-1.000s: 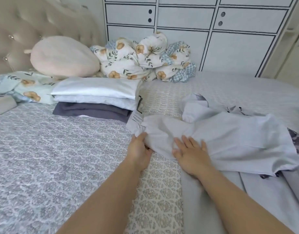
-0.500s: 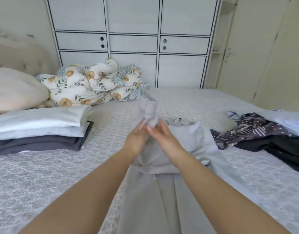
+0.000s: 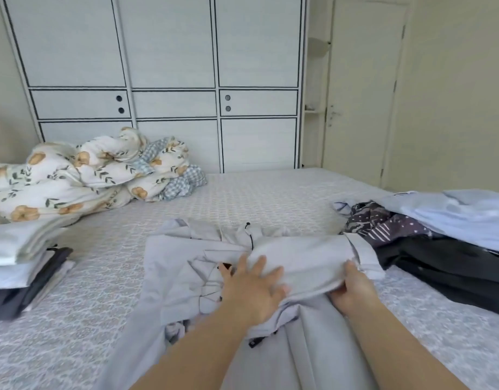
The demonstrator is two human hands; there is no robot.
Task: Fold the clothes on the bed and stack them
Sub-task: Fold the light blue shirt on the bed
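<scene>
A light grey garment [image 3: 186,277] lies spread on the bed [image 3: 270,198] at the lower centre of the frame, partly folded, with one sleeve [image 3: 313,257] laid across its upper part toward the right. A thin black drawstring [image 3: 251,235] shows near its top edge.

The left hand [image 3: 251,288] rests flat on the garment at centre, fingers straight and spread, pressing the cloth down. The right hand [image 3: 352,288] sits just to its right at the lower edge of the folded sleeve; its fingers are tucked under the fabric, gripping the fold, with the cuff end just beyond it.

At the left edge of the frame stands a stack of folded clothes [image 3: 20,266]: pale pieces on top, a dark grey piece at the bottom. The stack is well apart from the grey garment.

At the right edge lies a loose pile of unfolded clothes [image 3: 439,235]: a pale blue item uppermost at far right, a dark patterned piece beside it, and a black piece beneath, reaching close to the sleeve cuff.

A crumpled floral duvet [image 3: 96,175] with a blue checked underside sits at the upper left of the bed. Behind the bed stands a white wardrobe [image 3: 169,66] with dark-lined panels. A cream door [image 3: 363,94] occupies the upper right.

The bed cover bears a small grey repeating pattern.
</scene>
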